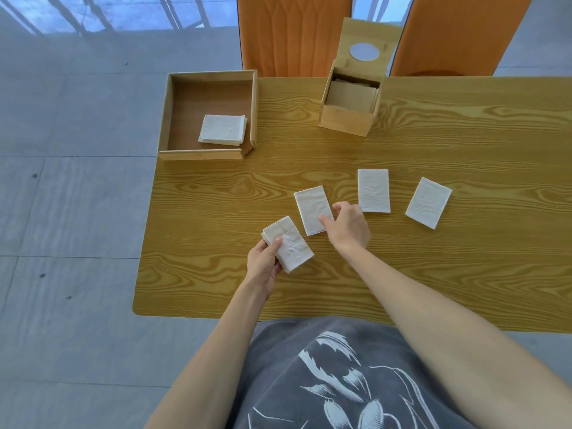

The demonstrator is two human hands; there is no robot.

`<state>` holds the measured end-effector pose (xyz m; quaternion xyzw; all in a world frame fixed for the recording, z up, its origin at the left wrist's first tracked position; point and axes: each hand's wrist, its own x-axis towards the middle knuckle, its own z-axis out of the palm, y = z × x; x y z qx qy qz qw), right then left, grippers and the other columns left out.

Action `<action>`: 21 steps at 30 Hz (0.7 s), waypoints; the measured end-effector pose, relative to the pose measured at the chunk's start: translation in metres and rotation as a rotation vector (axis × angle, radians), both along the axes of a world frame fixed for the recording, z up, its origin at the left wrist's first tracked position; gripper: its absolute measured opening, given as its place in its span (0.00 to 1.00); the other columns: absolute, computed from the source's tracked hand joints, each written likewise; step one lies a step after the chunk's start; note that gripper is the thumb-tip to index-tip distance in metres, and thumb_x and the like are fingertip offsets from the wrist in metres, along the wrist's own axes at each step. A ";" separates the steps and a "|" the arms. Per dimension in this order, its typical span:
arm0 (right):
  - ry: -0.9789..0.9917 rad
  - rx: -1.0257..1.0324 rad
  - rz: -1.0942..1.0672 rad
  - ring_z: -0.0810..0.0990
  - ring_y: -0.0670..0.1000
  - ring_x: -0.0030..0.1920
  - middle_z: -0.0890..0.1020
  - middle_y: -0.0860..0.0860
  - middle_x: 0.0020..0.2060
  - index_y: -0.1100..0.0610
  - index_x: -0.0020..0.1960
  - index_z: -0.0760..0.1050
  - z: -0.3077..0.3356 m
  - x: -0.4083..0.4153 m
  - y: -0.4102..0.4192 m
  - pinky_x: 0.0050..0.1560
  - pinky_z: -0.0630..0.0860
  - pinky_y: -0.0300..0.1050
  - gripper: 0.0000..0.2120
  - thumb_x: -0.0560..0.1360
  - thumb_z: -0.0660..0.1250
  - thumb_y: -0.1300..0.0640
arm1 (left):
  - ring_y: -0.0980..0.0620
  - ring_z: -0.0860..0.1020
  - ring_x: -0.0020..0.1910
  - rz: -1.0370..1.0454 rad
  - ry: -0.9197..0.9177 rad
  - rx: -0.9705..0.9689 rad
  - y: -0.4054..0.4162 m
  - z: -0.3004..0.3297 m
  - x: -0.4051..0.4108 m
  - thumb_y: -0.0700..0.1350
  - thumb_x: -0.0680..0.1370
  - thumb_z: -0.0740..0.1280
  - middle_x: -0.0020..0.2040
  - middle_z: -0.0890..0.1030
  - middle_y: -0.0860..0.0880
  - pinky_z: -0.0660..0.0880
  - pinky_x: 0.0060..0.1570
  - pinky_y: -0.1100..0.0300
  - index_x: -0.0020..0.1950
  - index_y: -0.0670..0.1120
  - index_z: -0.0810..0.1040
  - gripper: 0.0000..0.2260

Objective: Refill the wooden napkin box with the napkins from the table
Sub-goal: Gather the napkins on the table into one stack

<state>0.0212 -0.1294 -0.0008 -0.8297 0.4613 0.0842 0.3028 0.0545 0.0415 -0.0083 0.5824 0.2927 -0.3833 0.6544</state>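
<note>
Wooden table (433,274): scattered napkins (373,190), tray (164,119), open box (346,119).

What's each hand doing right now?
Left hand: shut on a small stack of white folded paper napkins.
Right hand: open, fingers touching a white folded napkin lying on the table.
</note>
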 end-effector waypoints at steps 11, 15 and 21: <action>0.004 -0.012 0.002 0.82 0.54 0.51 0.83 0.52 0.52 0.54 0.58 0.76 -0.004 0.012 -0.001 0.41 0.74 0.45 0.15 0.75 0.73 0.50 | 0.44 0.81 0.56 -0.014 -0.039 0.098 -0.004 -0.004 0.015 0.40 0.82 0.62 0.61 0.80 0.42 0.80 0.51 0.49 0.72 0.43 0.68 0.18; -0.166 0.146 -0.100 0.83 0.54 0.52 0.85 0.52 0.51 0.57 0.59 0.79 -0.012 0.004 -0.014 0.49 0.80 0.50 0.14 0.75 0.72 0.56 | 0.47 0.82 0.52 -0.026 -0.102 0.104 -0.011 -0.003 0.017 0.39 0.82 0.63 0.52 0.83 0.46 0.79 0.56 0.47 0.68 0.40 0.73 0.14; -0.427 0.525 -0.350 0.84 0.49 0.40 0.85 0.51 0.46 0.60 0.58 0.81 0.000 -0.016 -0.025 0.38 0.83 0.42 0.11 0.77 0.71 0.57 | 0.44 0.82 0.56 -0.009 -0.132 0.124 -0.022 -0.004 0.015 0.40 0.81 0.66 0.55 0.83 0.44 0.77 0.61 0.45 0.67 0.39 0.75 0.14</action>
